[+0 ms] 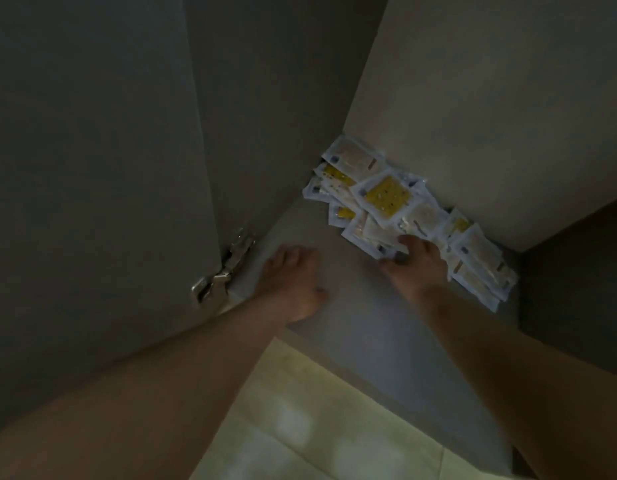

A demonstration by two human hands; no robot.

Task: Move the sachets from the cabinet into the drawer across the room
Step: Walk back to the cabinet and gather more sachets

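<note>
The sachets (386,195) are lying in a loose, overlapping heap on the cabinet shelf (352,313), banked against the back wall (473,116). The right hand (418,268) is reaching into the near edge of the heap, about midway along it. Its fingers are curling over the top packets and its thumb is tucking in below, so it appears to be pinching a few sachets, though the dim, soft picture is leaving the exact hold unclear. From that grip the heap is running both ways along the wall, up and away to the left and down to the right, with most packets lying just beyond the fingertips. The left hand (293,282) is resting spread and flat on bare shelf, well apart from the heap, making the right the nearer hand. Beyond the left hand, a metal hinge (224,268) is showing.
</note>
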